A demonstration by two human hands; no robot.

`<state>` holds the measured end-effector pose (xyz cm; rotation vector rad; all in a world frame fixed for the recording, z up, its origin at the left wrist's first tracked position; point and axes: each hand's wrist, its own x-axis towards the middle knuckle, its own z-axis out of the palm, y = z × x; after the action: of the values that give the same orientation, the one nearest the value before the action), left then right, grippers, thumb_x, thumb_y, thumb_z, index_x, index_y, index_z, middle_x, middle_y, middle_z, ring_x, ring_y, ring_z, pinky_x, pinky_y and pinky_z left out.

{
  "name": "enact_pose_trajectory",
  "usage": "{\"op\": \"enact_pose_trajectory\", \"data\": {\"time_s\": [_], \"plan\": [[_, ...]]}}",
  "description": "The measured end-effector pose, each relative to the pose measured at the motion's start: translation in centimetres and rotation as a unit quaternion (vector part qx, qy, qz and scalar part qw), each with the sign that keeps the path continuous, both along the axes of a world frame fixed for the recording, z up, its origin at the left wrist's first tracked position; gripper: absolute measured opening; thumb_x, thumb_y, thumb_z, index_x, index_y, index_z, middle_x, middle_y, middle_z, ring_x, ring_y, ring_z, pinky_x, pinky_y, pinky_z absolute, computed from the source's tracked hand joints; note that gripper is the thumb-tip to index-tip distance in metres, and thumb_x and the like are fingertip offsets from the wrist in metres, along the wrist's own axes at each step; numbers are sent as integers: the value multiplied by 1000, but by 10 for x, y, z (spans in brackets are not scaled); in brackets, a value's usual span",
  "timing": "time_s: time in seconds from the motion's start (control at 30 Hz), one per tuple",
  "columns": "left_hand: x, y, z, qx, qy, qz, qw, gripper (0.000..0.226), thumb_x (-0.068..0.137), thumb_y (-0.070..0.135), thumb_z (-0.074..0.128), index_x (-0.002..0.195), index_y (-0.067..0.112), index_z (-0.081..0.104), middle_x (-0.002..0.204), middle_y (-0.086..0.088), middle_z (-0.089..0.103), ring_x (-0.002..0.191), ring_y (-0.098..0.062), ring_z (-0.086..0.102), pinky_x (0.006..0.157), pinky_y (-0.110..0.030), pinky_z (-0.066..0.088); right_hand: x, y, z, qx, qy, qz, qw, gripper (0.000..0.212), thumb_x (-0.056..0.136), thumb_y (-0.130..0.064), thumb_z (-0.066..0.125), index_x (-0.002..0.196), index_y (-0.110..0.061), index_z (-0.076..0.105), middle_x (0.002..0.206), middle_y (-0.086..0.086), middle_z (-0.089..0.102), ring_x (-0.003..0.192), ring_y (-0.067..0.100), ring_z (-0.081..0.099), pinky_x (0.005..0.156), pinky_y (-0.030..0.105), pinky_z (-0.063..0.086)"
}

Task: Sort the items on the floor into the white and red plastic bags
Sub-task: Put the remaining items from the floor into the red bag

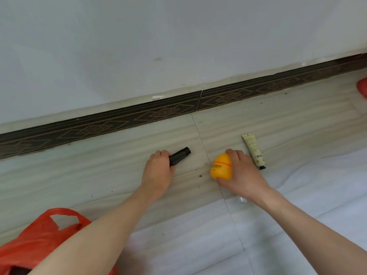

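My left hand (158, 171) grips the near end of a black ribbed stick-shaped item (179, 156) lying on the tiled floor. My right hand (241, 173) curls round a yellow egg-shaped container (220, 165) with an orange band, fingers over its top and thumb under its near side. A pale cream tube (253, 150) with a black cap lies on the floor just right of that hand. The red plastic bag (41, 237) sits open at the lower left, partly under my left forearm. No white bag is in view.
A dark patterned skirting board (164, 114) runs along the base of the white wall. Another red plastic thing (362, 87) shows at the right edge. A small clear item (242, 199) lies under my right wrist. Crumbs dot the floor tiles.
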<state>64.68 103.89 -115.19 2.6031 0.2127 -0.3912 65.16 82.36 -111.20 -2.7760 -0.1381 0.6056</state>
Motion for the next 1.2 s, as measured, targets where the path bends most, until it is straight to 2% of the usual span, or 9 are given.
{"op": "enact_pose_trajectory", "data": {"time_s": [0.07,0.23,0.43,0.53,0.63,0.8,0.93,1.1,1.2], "plan": [[0,6,8,-13,10,-4,1000,25,90,18,55,112,6,54,108,-12,55,101,-28,51,82,-34,41,-2,6,3,-12,2,17,1000,83,74,-38,68,139,-14,23,136,7,36,123,26,35,94,29,33],[-10,34,32,-37,-23,-19,999,19,93,20,51,104,8,58,98,-10,59,80,-19,48,68,-28,36,-26,26,17,47,-6,-18,999,83,73,-35,69,139,-11,26,134,11,40,124,29,37,100,31,31],[-55,76,83,-41,-79,-10,996,19,93,20,51,103,7,61,96,-9,61,86,-25,54,70,-28,36,-67,65,55,108,-40,5,993,84,73,-35,71,140,-12,26,137,10,39,129,26,33,105,29,26],[-94,102,115,-40,-108,27,993,17,92,20,53,98,7,62,83,-6,59,77,-23,53,61,-26,29,-97,93,79,141,-55,31,988,85,72,-37,72,140,-13,26,139,7,38,131,24,32,104,25,23],[-148,131,147,-31,-136,58,989,15,90,19,56,92,8,65,75,-4,59,77,-25,56,61,-27,30,-133,124,107,159,-68,86,981,84,72,-37,73,138,-12,29,135,9,41,128,25,34,102,23,22],[-250,181,178,-11,-150,124,981,15,87,21,61,90,8,69,78,-10,68,79,-30,61,66,-33,41,-190,179,147,142,-77,246,956,82,71,-41,70,137,-12,31,133,9,43,126,25,37,104,26,25],[-310,203,181,-17,-150,210,966,13,85,20,62,92,12,70,79,-6,69,73,-21,57,62,-25,33,-215,226,154,103,-44,325,939,81,71,-44,67,137,-13,30,132,9,42,124,26,36,106,31,30],[-329,201,151,-28,-171,260,950,15,84,21,64,91,9,71,84,-7,69,80,-24,62,70,-31,44,-215,262,120,54,-9,320,946,83,71,-44,66,137,-12,29,134,10,41,126,28,35,105,37,34],[-321,193,131,-8,-190,245,951,13,82,20,65,85,9,69,80,-7,65,79,-26,59,69,-28,38,-210,263,100,30,-27,279,959,80,73,-43,64,136,-10,30,133,13,41,125,30,35,105,36,33]]}}
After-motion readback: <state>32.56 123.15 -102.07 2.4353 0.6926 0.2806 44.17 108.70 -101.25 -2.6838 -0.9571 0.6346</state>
